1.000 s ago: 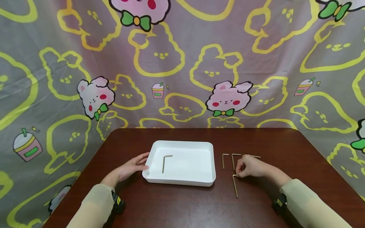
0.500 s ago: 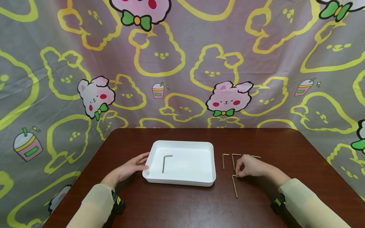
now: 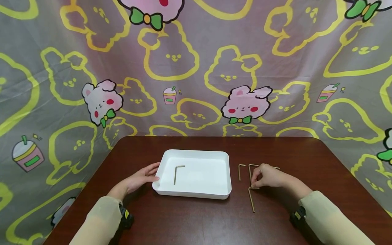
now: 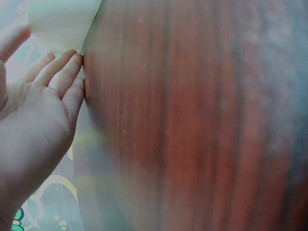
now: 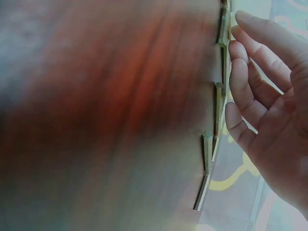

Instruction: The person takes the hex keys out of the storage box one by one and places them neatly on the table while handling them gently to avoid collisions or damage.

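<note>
My left hand point(image 3: 139, 177) rests against the left side of a white rectangular tray point(image 3: 196, 195), its fingers nearly straight and the thumb at the near corner. The tray point(image 4: 62, 21) fills the upper left of the left wrist view. One brass-coloured hex key point(image 3: 175, 175) lies inside it. To the tray's right, my right hand point(image 3: 268, 175) hovers low with half-bent fingertips at the short arm of another hex key point(image 3: 251, 200). In the right wrist view, nothing shows between the fingers of the right hand point(image 5: 269, 96), and several keys point(image 5: 207, 149) lie beside it.
Beyond the right hand's key lie more hex keys: a small one point(image 3: 240, 173) near the tray, a longer one point(image 3: 250, 171), and one point(image 3: 276, 167) mostly hidden behind the hand. A patterned cloth point(image 3: 196, 75) surrounds the dark wooden table point(image 3: 196, 221).
The nearest hex key has shifted slightly left at its bent end, and more of its short arm shows below my right fingertips. My left hand stays at the tray.
</note>
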### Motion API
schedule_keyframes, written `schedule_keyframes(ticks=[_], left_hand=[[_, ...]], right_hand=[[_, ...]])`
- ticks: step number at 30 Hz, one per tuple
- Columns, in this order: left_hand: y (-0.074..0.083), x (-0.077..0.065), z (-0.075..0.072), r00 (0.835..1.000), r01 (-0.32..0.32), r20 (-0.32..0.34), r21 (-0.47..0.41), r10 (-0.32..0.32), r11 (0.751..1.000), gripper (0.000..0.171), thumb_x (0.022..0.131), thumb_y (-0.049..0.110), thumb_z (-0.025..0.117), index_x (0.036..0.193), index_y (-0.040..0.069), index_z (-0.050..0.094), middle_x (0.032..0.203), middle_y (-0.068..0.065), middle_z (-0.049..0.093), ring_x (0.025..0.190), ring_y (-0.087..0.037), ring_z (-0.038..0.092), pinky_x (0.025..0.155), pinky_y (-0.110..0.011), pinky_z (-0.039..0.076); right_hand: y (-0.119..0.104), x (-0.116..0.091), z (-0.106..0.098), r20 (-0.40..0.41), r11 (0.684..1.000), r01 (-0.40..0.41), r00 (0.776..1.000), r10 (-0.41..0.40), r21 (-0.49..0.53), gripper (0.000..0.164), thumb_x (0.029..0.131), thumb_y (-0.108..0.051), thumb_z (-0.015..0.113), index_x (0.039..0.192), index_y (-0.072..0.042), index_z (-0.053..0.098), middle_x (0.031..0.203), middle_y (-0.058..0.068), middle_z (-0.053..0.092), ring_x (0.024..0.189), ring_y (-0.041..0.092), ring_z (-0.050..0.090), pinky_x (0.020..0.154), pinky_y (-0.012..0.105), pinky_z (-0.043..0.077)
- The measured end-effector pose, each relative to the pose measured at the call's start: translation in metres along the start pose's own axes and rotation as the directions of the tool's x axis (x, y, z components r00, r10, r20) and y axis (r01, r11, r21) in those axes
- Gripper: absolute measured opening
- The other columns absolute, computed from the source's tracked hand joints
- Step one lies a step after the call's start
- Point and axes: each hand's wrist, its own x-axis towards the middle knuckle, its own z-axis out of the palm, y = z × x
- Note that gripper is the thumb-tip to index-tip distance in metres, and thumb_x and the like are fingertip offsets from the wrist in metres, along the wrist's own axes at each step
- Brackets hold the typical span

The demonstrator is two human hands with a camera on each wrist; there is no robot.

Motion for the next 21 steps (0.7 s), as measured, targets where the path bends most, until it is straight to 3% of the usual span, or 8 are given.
schedule_keyframes(ticks=[8, 14, 21], left_hand=[[0.001, 0.0, 0.0, 1.0, -0.008, 0.007, 0.0, 0.008, 1.0, 0.078, 0.093, 0.021, 0.066, 0.154, 0.004, 0.021, 0.154, -0.023, 0.027, 0.142, -0.038, 0.023, 0.11, -0.06, 0.016], [0.002, 0.0, 0.001, 1.0, -0.012, 0.011, -0.001, 0.012, 1.0, 0.078, 0.093, 0.021, 0.066, 0.154, 0.003, 0.021, 0.154, -0.023, 0.026, 0.142, -0.039, 0.022, 0.11, -0.06, 0.016], [0.002, -0.001, 0.001, 1.0, -0.007, 0.012, -0.007, 0.007, 1.0, 0.077, 0.093, 0.02, 0.065, 0.154, 0.003, 0.021, 0.155, -0.023, 0.026, 0.142, -0.038, 0.022, 0.111, -0.06, 0.015]], right_hand=[[-0.002, 0.004, -0.014, -0.008, 1.0, -0.013, 1.0, 0.013, 0.025, 0.004, 0.083, -0.016, 0.077, 0.083, -0.013, 0.075, 0.073, -0.009, 0.064, 0.063, 0.005, 0.055, 0.057, 0.025, 0.048], [-0.008, 0.01, -0.023, -0.02, 0.999, -0.05, 0.999, 0.05, 0.007, 0.02, 0.085, -0.019, 0.076, 0.097, -0.004, 0.072, 0.074, -0.006, 0.061, 0.064, 0.009, 0.054, 0.056, 0.024, 0.046], [-0.026, 0.024, -0.031, -0.03, 0.998, -0.056, 0.998, 0.055, -0.038, 0.027, 0.085, -0.021, 0.076, 0.103, -0.002, 0.07, 0.077, -0.006, 0.061, 0.07, 0.011, 0.054, 0.059, 0.026, 0.045]])
